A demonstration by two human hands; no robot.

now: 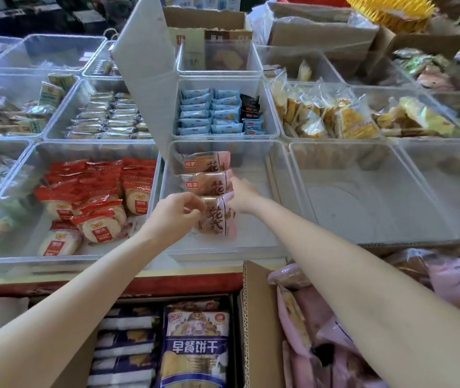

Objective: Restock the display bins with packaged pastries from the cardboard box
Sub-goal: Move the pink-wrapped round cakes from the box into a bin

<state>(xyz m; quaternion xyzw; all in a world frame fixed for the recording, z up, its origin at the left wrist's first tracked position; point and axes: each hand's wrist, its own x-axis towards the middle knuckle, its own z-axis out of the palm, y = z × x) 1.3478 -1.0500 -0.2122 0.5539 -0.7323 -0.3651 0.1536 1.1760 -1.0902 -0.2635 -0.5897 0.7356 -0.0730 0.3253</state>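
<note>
Three pink-and-brown packaged pastries lie in a row at the left of a clear display bin (273,208). My left hand (174,214) pinches the left end of the nearest pastry pack (217,219), and my right hand (241,196) holds its upper right edge. The two other pastry packs (206,172) sit just behind it. The cardboard box (254,303) at the lower right holds several more pink pastry packs (315,331), partly hidden under my right forearm.
Clear bins surround the middle one: red-wrapped round cakes (91,197) to the left, blue packets (212,113) behind, yellow pastries (329,113) at back right, and a bin with a bare floor (363,197) to the right. A tall white divider (147,71) stands behind. Biscuit packs (195,343) lie below.
</note>
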